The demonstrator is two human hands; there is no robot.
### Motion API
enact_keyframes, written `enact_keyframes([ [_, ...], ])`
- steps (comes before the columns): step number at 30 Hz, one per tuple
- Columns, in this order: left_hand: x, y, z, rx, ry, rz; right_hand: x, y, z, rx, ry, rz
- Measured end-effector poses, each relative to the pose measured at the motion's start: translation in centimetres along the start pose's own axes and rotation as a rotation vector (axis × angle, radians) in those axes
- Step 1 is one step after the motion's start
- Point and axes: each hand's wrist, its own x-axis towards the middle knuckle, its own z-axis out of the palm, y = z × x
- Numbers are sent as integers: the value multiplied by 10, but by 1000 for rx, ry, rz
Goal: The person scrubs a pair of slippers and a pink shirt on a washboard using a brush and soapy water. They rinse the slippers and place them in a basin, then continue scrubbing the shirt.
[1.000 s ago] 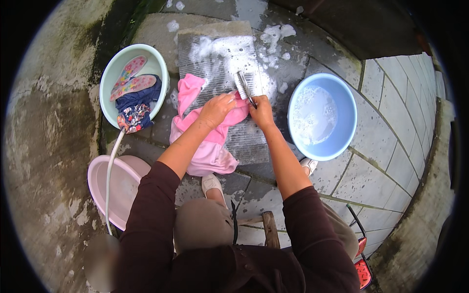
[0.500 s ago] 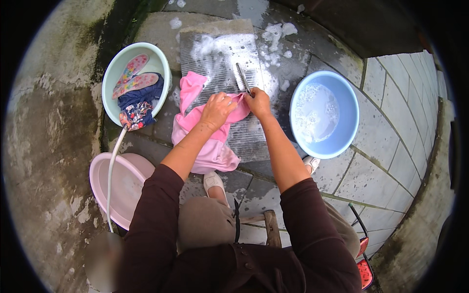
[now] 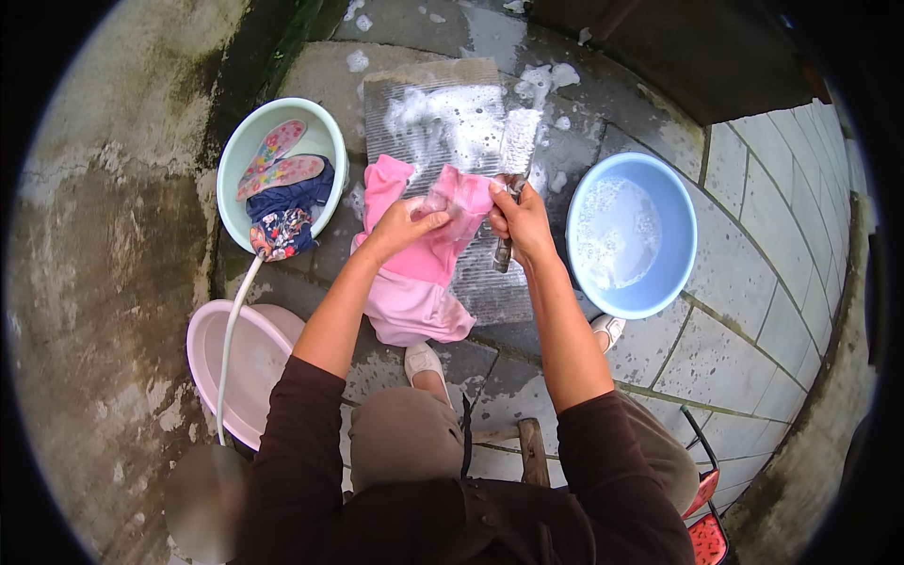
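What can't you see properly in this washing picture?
- Brush, head view: the right hand covers its middle, and motion blurs its bristles.
- Pink garment: the left hand covers part.
- White hose: its lower end is blurred.
- Green basin: piled clothes hide its bottom.

garment (image 3: 414, 282): wet pink cloth
washboard (image 3: 452, 122): ribbed, soapy
basins (image 3: 631, 235): smooth glossy plastic
ground (image 3: 104, 282): rough matt concrete

We see both bare forearms reaching forward from dark rolled sleeves, converging ahead. Left hand (image 3: 407, 226) lies palm down, fingers (image 3: 435, 220) bent and pressing. Right hand (image 3: 521, 218) is closed in a fist, knuckles up, wrist straight.
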Motion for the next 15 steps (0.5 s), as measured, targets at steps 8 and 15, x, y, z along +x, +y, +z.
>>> enact_keyframes([
  [8,24,17,16,910,231,111,-2,43,-48,-477,364,-128],
  [15,55,-56,65,1057,371,331,-35,63,-57,-1018,413,-123],
])
